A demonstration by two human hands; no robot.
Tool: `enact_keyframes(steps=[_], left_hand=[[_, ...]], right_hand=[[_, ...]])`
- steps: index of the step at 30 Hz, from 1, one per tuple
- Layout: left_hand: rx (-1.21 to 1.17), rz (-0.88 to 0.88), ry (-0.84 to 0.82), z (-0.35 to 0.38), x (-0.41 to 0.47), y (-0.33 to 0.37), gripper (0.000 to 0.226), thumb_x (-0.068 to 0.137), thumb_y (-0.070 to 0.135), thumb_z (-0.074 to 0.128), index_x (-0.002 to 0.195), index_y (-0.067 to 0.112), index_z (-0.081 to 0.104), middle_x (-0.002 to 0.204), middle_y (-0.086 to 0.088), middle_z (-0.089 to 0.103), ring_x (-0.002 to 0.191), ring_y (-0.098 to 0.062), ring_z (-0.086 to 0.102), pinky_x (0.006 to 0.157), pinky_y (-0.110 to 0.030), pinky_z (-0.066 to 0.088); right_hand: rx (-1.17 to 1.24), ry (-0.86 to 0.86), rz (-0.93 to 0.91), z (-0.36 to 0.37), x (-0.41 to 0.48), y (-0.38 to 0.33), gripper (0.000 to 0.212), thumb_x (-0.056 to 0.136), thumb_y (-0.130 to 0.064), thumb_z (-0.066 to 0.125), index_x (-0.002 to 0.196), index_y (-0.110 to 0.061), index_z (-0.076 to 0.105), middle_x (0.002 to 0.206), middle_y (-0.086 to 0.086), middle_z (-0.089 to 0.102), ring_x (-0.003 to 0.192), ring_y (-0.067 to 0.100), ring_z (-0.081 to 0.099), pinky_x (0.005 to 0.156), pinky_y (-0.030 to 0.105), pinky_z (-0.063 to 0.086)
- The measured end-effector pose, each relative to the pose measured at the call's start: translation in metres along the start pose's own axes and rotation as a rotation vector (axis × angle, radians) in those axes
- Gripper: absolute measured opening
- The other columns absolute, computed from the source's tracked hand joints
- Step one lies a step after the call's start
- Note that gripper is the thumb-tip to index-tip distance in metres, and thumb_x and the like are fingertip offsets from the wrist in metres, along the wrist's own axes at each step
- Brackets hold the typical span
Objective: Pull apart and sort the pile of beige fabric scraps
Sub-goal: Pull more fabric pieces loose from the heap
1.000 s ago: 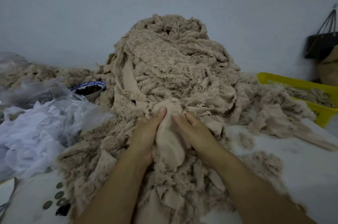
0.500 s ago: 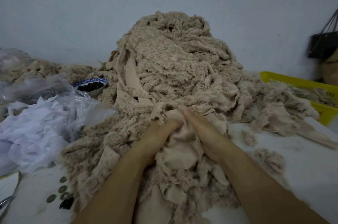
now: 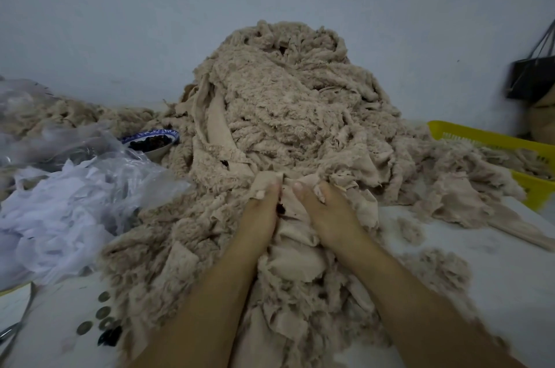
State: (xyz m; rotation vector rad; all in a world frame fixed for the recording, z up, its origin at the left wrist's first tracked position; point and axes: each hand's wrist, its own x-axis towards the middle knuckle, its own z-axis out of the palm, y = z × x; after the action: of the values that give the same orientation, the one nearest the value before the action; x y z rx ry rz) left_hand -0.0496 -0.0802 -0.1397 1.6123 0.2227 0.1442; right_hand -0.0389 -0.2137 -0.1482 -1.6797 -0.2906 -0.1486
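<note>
**Two hands pinch one smooth scrap at the near foot of the beige pile.**

At nine o'clock from the hands, a clear bag of white scraps lies on the bench. A blue-rimmed bowl sits just beyond it against the pile's edge, and small round discs and scissors lie at seven o'clock. The pile of beige fabric scraps rises at twelve o'clock against the wall, its skirt spilling around both forearms. The left hand and right hand sit side by side. Their thumbs are on top and their fingers are curled in, pinching a smooth scrap close together, probably for a tight hold to draw it free. Fleecy pieces lying over its far edge look likely to drag. At three o'clock a yellow basket, part-filled with scraps, seems the sorting place. A black bag hangs at two o'clock.
</note>
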Motion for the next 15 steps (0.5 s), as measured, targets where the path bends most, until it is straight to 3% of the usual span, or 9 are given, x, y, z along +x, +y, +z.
enact_keyframes(steps=[2, 4, 8, 10, 13, 15], left_hand=[[-0.357, -0.073, 0.102, -0.004, 0.011, 0.000, 0.051, 0.104, 0.049, 0.041, 0.072, 0.018, 0.065, 0.053, 0.010, 0.067, 0.049, -0.003, 0.061, 0.053, -0.022, 0.049], [-0.724, -0.142, 0.121, -0.011, 0.020, 0.000, 0.050, 0.107, 0.041, 0.037, 0.075, 0.009, 0.059, 0.054, 0.000, 0.065, 0.043, -0.007, 0.056, 0.046, -0.019, 0.048], [-1.119, -0.203, 0.093, -0.023, 0.025, -0.006, 0.047, 0.110, 0.035, 0.029, 0.084, 0.007, 0.055, 0.064, -0.008, 0.064, 0.040, -0.010, 0.053, 0.040, -0.015, 0.043], [-1.199, -0.209, 0.090, -0.028, 0.026, -0.006, 0.046, 0.110, 0.035, 0.027, 0.091, 0.006, 0.056, 0.078, -0.010, 0.066, 0.044, -0.011, 0.053, 0.042, -0.016, 0.042], [-1.191, -0.196, 0.070, -0.031, 0.027, -0.003, 0.054, 0.108, 0.048, 0.026, 0.111, 0.005, 0.058, 0.110, -0.011, 0.066, 0.080, -0.015, 0.064, 0.064, -0.023, 0.047], [-1.043, -0.172, -0.039, -0.024, 0.023, -0.001, 0.071, 0.099, 0.066, 0.027, 0.117, 0.006, 0.060, 0.117, -0.012, 0.067, 0.102, -0.019, 0.065, 0.077, -0.028, 0.050]], right_hand=[[0.073, -0.003, 0.023, -0.003, 0.001, 0.001, 0.020, 0.097, -0.048, 0.056, 0.101, -0.032, 0.068, 0.098, -0.022, 0.073, 0.093, -0.005, 0.067, 0.078, 0.015, 0.052], [0.178, -0.021, 0.051, -0.005, 0.000, 0.001, 0.016, 0.097, -0.047, 0.056, 0.101, -0.037, 0.067, 0.095, -0.020, 0.074, 0.092, 0.004, 0.071, 0.075, 0.016, 0.054], [0.367, 0.001, 0.085, -0.003, 0.002, -0.005, 0.017, 0.088, -0.050, 0.063, 0.098, -0.037, 0.064, 0.095, -0.023, 0.075, 0.094, -0.001, 0.071, 0.081, 0.020, 0.055], [0.468, 0.037, 0.075, -0.009, 0.004, -0.006, 0.029, 0.078, -0.053, 0.067, 0.104, -0.040, 0.061, 0.099, -0.019, 0.075, 0.097, 0.003, 0.071, 0.084, 0.025, 0.057], [0.619, 0.100, 0.059, -0.020, 0.007, -0.008, 0.042, 0.074, -0.052, 0.071, 0.110, -0.038, 0.053, 0.088, -0.018, 0.076, 0.089, 0.005, 0.073, 0.072, 0.026, 0.059], [0.550, 0.098, 0.089, -0.018, 0.005, -0.010, 0.066, 0.070, -0.060, 0.072, 0.126, -0.027, 0.058, 0.113, -0.002, 0.075, 0.107, 0.016, 0.070, 0.090, 0.038, 0.057]])
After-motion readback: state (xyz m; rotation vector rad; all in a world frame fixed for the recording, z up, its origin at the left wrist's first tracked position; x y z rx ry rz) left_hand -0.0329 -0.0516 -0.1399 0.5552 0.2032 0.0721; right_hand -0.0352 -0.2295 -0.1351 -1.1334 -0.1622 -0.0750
